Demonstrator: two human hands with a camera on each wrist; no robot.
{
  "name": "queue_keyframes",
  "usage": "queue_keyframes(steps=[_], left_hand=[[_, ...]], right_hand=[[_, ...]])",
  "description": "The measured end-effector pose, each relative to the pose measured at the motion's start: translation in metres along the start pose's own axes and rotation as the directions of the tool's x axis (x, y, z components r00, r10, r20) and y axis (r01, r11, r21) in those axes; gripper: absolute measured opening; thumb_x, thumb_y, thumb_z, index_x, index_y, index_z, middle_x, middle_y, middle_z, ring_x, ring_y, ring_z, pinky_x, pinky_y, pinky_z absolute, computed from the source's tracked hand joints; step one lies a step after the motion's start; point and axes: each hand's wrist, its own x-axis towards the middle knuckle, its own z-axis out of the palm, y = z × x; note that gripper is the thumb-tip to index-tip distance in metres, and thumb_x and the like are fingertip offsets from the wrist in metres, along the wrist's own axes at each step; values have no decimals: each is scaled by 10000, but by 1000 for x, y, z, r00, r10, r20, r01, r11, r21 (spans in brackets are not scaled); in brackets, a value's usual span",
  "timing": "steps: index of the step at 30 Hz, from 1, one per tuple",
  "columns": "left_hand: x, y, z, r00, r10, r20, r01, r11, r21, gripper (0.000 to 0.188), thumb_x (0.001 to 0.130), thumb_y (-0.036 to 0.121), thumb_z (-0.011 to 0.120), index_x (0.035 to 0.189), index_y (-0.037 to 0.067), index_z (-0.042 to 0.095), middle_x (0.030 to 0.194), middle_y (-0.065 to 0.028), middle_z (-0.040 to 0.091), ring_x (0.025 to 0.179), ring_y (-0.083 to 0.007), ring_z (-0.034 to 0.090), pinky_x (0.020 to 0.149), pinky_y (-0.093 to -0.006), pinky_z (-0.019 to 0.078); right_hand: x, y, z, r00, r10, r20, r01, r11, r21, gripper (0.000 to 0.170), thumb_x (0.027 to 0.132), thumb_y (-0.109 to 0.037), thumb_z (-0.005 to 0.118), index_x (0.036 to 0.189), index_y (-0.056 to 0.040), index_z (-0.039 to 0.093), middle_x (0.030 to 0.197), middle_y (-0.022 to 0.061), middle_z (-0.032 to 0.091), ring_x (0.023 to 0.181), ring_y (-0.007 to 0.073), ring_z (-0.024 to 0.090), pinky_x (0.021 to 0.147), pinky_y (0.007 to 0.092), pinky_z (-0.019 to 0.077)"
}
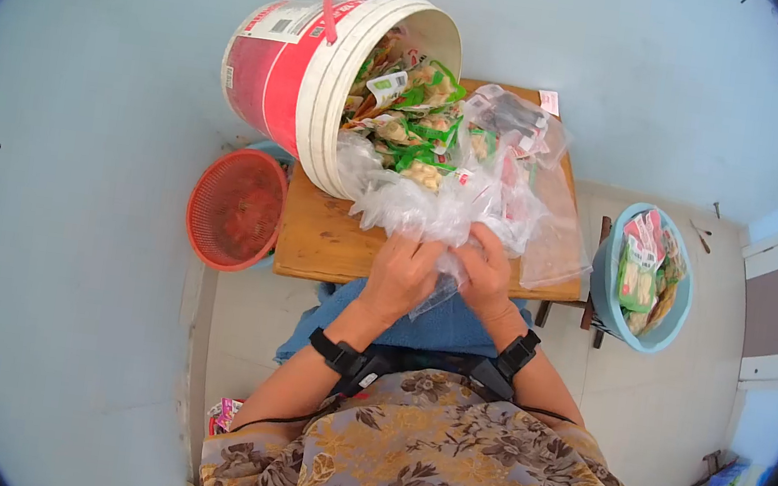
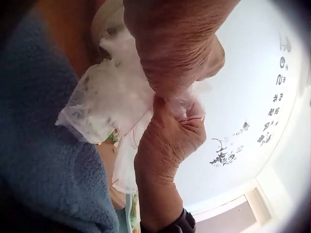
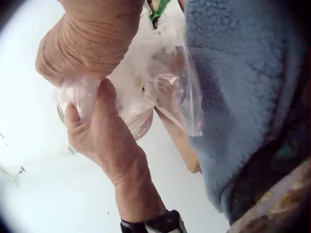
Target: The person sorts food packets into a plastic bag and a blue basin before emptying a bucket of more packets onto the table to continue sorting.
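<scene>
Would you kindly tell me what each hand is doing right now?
Left hand: fingers curled, pinching bunched clear plastic.
Right hand: fingers curled, also pinching clear plastic.

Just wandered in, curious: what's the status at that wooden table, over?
Left hand, right hand: both gripping crumpled clear plastic. Bucket tipped on its side, packets in its mouth. Flat plastic bag right of the hands, seemingly not in the way.

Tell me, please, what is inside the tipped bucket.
Heaped packets, several with green trim, show inside the bucket; they hide its bottom, so anything deeper cannot be seen.
</scene>
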Motion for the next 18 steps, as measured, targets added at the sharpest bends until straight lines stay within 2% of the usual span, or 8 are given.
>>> queue_keyframes(steps=[3,5,7,11,13,15,17,18], left_hand=[[-19,4,-5,999,-22,45,23,1000,-14,411,614,25,717,1016,37,630,1029,-220,561,918,-418,563,740,-457,494],[-30,7,-11,996,-29,80,31,999,-18,410,626,42,732,1024,36,631,1069,-238,555,934,-431,564,756,-455,498],[-43,12,-20,967,-113,229,118,993,-9,454,638,149,805,1042,37,632,1162,-255,521,1002,-442,549,793,-463,492],[-63,11,-35,931,-145,336,135,989,53,463,670,261,819,1034,46,631,1215,-224,496,1025,-409,518,799,-476,459],[-72,5,-32,894,-183,409,125,979,164,496,643,311,827,1023,59,630,1263,-220,466,1106,-401,487,840,-493,433],[-77,6,-24,911,-197,363,119,967,226,470,643,300,824,997,58,631,1284,-225,453,1141,-415,469,875,-518,417],[-78,4,-17,928,-204,313,112,952,286,444,643,289,822,971,57,633,1305,-230,439,1176,-428,451,909,-542,401],[-77,1,-13,946,-166,278,73,946,315,414,644,267,811,948,49,632,1320,-230,435,1197,-440,440,929,-563,390]], right_hand=[[-12,-2,-3,994,-59,90,58,998,12,268,660,-26,674,923,7,631,1085,200,581,962,380,618,784,406,538],[-16,-4,-7,972,-79,223,72,997,39,242,671,-29,646,906,13,605,1048,187,569,948,374,615,771,408,536],[-17,-4,-7,968,-95,231,89,995,38,234,670,-27,635,896,14,593,1042,180,560,946,370,612,769,407,534],[-18,-12,-6,958,-86,273,82,996,24,227,673,-22,617,895,12,583,1060,167,539,956,360,600,765,400,530],[-26,-11,-1,951,-79,300,73,997,31,232,676,-14,612,905,11,588,1064,164,539,966,360,594,774,400,527],[-31,-13,1,941,-73,330,65,997,37,238,678,-7,607,915,10,593,1068,162,539,975,360,587,783,400,525],[-32,-15,2,931,-28,363,11,999,50,326,614,47,647,935,14,601,1071,172,563,981,395,587,828,437,504],[-29,-18,1,930,-28,366,11,999,46,326,614,47,647,935,14,601,1071,172,563,981,395,587,828,437,504]])
